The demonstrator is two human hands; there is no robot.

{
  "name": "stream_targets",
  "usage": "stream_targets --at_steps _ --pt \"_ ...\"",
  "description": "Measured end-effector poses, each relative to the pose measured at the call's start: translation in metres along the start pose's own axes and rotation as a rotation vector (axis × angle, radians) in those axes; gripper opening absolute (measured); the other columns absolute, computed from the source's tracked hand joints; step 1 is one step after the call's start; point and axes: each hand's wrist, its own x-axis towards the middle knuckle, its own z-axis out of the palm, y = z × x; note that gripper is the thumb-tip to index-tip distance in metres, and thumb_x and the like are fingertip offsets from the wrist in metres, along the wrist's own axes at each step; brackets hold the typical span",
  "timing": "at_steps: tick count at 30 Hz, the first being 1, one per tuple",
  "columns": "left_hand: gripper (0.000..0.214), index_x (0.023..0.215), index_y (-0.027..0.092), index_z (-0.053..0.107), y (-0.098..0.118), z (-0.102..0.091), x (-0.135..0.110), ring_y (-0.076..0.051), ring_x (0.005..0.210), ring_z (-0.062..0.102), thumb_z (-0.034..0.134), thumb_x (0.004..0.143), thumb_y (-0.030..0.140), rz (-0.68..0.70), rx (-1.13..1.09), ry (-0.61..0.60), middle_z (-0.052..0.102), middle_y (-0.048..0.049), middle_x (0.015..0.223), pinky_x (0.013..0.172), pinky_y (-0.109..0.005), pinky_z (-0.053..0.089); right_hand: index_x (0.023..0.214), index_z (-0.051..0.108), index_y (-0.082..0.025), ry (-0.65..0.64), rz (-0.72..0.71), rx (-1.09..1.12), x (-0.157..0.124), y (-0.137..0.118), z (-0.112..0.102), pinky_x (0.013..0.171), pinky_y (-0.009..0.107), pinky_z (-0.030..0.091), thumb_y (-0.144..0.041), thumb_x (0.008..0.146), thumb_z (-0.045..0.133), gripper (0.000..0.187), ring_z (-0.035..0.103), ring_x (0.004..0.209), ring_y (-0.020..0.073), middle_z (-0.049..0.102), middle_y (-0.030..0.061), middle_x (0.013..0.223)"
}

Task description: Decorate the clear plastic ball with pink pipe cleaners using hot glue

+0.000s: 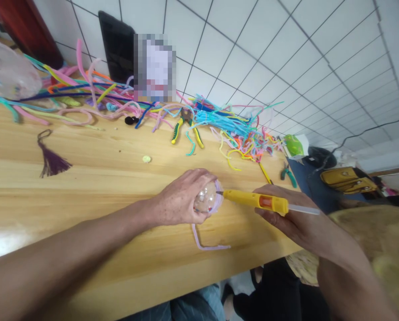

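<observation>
My left hand [182, 196] is wrapped round a clear, rounded container [204, 199] with shiny bits inside, its end facing right. A lilac pipe cleaner [217, 200] circles the rim of that end, and a loose length of it [208, 248] trails below over the wood. In my right hand [296, 214] is a yellow hot glue gun [253, 199] with a translucent glue stick [304, 209] poking out of its back. Its dark nozzle points left and meets the pipe cleaner at the rim; whether glue is flowing I cannot tell.
Coloured pipe cleaners [222, 122] pile along the tiled wall. Yellow-green pliers [186, 125], teal pliers [289, 176] and a purple tassel [53, 158] lie on the wooden table [102, 196]. A dark tablet [117, 49] leans at the back; a clear plastic container [9, 71] stands left.
</observation>
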Motion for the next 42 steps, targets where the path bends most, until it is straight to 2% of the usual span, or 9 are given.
stream_targets --at_steps 9,22,34,42 --pt "0.073 0.143 0.023 0.049 -0.0003 -0.0001 0.0000 -0.036 0.133 0.064 0.080 0.077 0.028 0.007 -0.014 -0.002 0.065 -0.0168 0.143 0.113 -0.057 0.056 0.104 0.064 -0.026 0.011 0.025 0.022 0.0019 -0.0033 -0.0013 0.065 0.031 0.053 -0.031 0.109 0.057 0.009 0.069 0.073 0.0191 0.074 0.0040 0.092" --pt "0.074 0.143 0.024 0.051 0.0009 -0.0009 0.0004 -0.036 0.133 0.064 0.081 0.076 0.028 -0.005 -0.013 -0.005 0.065 -0.0159 0.143 0.113 -0.055 0.056 0.109 0.062 -0.027 -0.009 0.005 0.020 -0.0003 -0.0022 -0.0018 0.066 0.030 0.053 -0.029 0.109 0.057 0.006 0.069 0.075 0.0186 0.073 0.0035 0.095" --pt "0.073 0.143 0.024 0.052 0.0002 -0.0009 0.0004 -0.037 0.132 0.065 0.080 0.076 0.030 -0.011 -0.027 -0.011 0.066 -0.0166 0.143 0.112 -0.059 0.057 0.106 0.064 -0.025 0.002 0.018 0.014 0.0001 -0.0019 -0.0010 0.066 0.030 0.053 -0.029 0.108 0.058 0.007 0.069 0.075 0.0190 0.073 0.0047 0.094" --pt "0.074 0.143 0.024 0.051 0.0002 -0.0012 0.0007 -0.037 0.134 0.065 0.081 0.076 0.029 -0.003 -0.015 -0.009 0.065 -0.0164 0.144 0.113 -0.058 0.056 0.102 0.064 -0.026 -0.003 0.017 0.018 0.0009 -0.0028 -0.0015 0.065 0.030 0.052 -0.030 0.109 0.057 0.010 0.068 0.073 0.0184 0.072 0.0034 0.092"
